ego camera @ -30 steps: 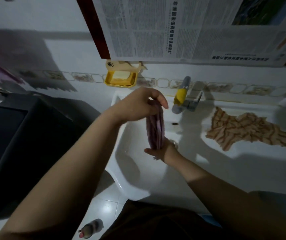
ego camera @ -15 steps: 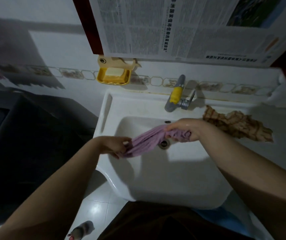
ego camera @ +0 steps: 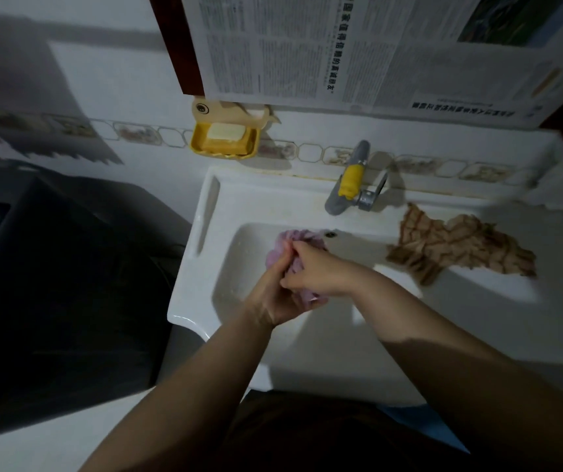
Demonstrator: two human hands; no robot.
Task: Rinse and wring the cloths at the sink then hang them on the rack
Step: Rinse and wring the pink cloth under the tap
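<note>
A purple cloth is bunched into a ball over the basin of the white sink. My left hand grips its lower part from the left. My right hand grips it from the right, fingers curled over the top. Both hands press close together, and they hide much of the cloth. A brown striped cloth lies spread on the sink's right ledge. The tap, grey with a yellow sleeve, stands behind the basin; I see no water running.
A yellow soap dish with a soap bar hangs on the tiled wall. A newspaper covers the wall above. A dark appliance stands left of the sink. No rack is in view.
The purple cloth was held upright, then stretched sideways between my hands. Now my hands have come together and bunched it into a ball over the basin.
</note>
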